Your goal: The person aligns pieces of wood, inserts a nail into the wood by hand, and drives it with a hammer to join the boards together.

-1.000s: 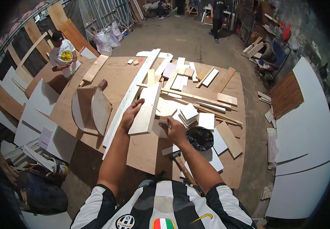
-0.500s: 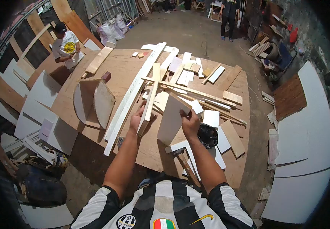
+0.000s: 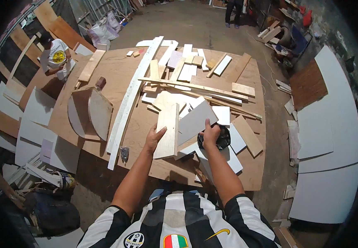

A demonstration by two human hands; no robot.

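My left hand (image 3: 154,139) grips the left edge of a pale wooden board (image 3: 166,133), its thumb resting over the face. The board stands tilted above the table, broad side toward me. In my right hand (image 3: 210,134) is a white panel (image 3: 196,120), pinched at its right edge with the thumb on top. The two pieces are close together, and the panel's left end is beside the board. Just behind my right hand sits a container lined with black plastic (image 3: 224,139). Under my right forearm a hammer (image 3: 202,175) is mostly hidden.
Wood strips and white offcuts (image 3: 221,113) cover the middle of the table (image 3: 141,136). Long white planks (image 3: 135,99) lie to the left, near a curved wooden assembly (image 3: 90,113) and a small plastic bag (image 3: 124,154). A person (image 3: 57,58) stands at the far left, another (image 3: 233,12) farther back.
The wooden board has turned from edge-on to show its broad face. The white panel has tilted over to the right and come closer to the board. The head view has shifted slightly.
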